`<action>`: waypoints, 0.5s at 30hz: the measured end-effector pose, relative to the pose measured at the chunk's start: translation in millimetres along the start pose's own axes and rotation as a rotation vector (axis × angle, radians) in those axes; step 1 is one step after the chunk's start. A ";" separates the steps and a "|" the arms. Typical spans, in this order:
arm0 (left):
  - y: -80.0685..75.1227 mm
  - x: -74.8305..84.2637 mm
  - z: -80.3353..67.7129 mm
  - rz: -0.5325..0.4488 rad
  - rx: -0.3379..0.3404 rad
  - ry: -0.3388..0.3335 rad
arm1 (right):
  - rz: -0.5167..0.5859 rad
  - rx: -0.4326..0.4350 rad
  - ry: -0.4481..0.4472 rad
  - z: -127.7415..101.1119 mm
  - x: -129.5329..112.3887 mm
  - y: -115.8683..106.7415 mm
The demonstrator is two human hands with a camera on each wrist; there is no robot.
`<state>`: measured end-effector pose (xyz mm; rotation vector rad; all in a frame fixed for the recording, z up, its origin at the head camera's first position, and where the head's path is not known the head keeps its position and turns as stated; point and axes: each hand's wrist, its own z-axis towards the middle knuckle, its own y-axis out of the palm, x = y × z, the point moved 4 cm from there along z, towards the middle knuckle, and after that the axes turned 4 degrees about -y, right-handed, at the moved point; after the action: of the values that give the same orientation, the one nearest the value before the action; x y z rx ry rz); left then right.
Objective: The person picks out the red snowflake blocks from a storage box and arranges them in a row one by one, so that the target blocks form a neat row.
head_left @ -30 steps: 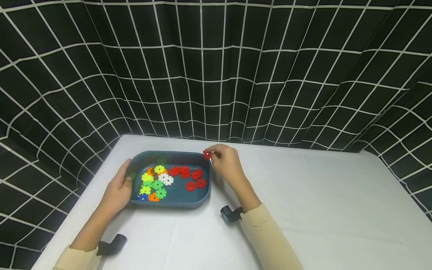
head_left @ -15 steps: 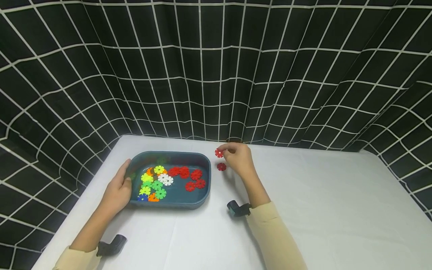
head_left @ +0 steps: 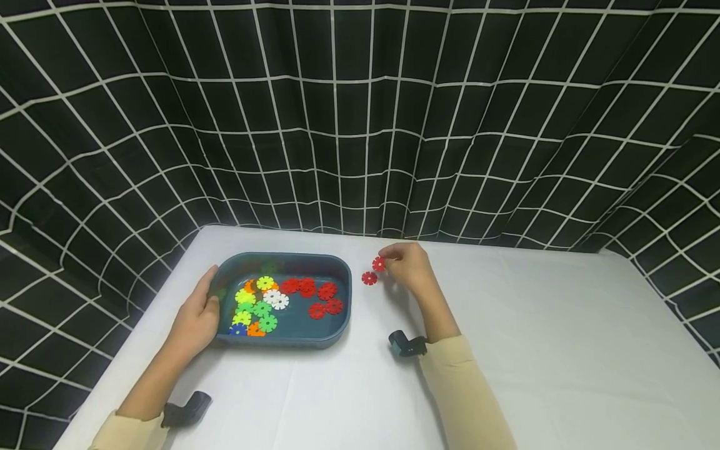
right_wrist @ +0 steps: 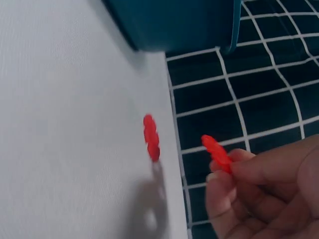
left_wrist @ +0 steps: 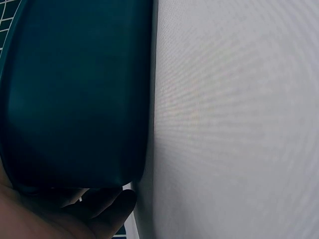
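A dark teal tray (head_left: pixel 340 325) sits on the white table and holds several plastic gear discs: red (head_left: pixel 327 291), green, yellow, white, orange and blue. My left hand (head_left: pixel 198 315) grips the tray's left rim; its wall (left_wrist: pixel 75 94) fills the left wrist view with my fingers under it. My right hand (head_left: pixel 406 265) is to the right of the tray and pinches a red disc (head_left: pixel 379 264) just above the table, seen edge-on as the held disc (right_wrist: pixel 215 153). A second red disc (head_left: pixel 369 278) lies on the table beside it, also shown as the lying disc (right_wrist: pixel 151 137).
The white table (head_left: pixel 534 350) stretches to the right and front of the tray. A black curtain with a white grid (head_left: pixel 360 125) closes the back and both sides. A black wrist mount (head_left: pixel 406 344) sits on my right forearm, another (head_left: pixel 188 406) on my left.
My right hand moved rightward from the tray's far corner with a red disc and lowered toward the table. A second red disc now lies on the table. The left hand stayed put.
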<state>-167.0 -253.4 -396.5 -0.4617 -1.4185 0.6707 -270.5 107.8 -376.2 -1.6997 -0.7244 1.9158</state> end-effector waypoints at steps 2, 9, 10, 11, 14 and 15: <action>0.4 -0.8 0.4 -0.002 0.001 0.003 | -0.010 -0.039 0.033 -0.7 3.7 0.6; 0.8 -2.2 0.7 -0.005 0.000 0.003 | -0.081 -0.114 0.085 -1.5 14.5 3.8; 0.8 -2.1 0.6 -0.004 0.000 0.002 | -0.091 -0.113 0.084 -1.4 15.5 4.0; 0.8 -2.0 0.6 -0.003 0.000 0.002 | -0.100 -0.113 0.084 -1.3 16.4 4.4; 0.6 -1.3 0.5 0.000 -0.001 0.002 | -0.105 -0.116 0.098 -1.0 19.5 6.0; 0.5 -1.1 0.5 0.001 -0.001 0.002 | -0.105 -0.116 0.101 -0.8 20.4 6.3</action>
<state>-167.6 -253.8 -397.6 -0.4636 -1.4168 0.6698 -272.2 116.6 -395.6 -1.7765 -0.8820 1.7343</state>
